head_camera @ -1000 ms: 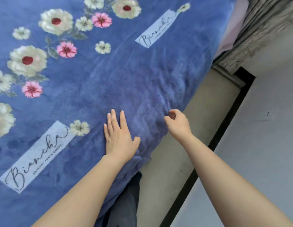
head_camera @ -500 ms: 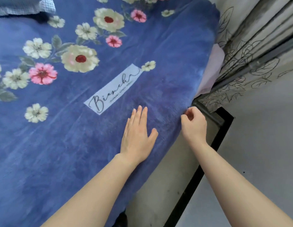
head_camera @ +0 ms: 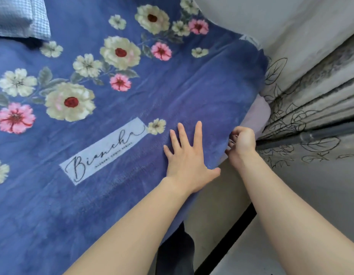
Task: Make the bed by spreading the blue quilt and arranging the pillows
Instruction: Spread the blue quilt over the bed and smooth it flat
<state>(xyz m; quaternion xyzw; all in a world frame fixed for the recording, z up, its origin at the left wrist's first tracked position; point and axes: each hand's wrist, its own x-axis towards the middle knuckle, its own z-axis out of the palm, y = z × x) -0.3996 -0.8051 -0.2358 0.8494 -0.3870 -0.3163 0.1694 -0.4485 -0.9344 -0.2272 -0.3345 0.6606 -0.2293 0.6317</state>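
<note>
The blue quilt (head_camera: 192,92), printed with cream and pink flowers and a white script label, lies spread flat over the bed. My left hand (head_camera: 187,157) rests flat on it near its right edge, fingers straight and spread. Just to the right, my right hand (head_camera: 241,144) has its fingers curled and pinches the quilt's edge where it drops over the bed's side. A pale blue checked pillow (head_camera: 19,16) lies at the top left corner of the bed.
A pale pink sheet (head_camera: 255,116) peeks out under the quilt's right edge. A curtain with a black leaf outline pattern (head_camera: 303,108) hangs close on the right. Beige floor with a black strip (head_camera: 221,243) runs beside the bed. A white wall is behind.
Both hands have travelled along the quilt's right edge toward the head of the bed. The pillow and more of the curtain have come into view.
</note>
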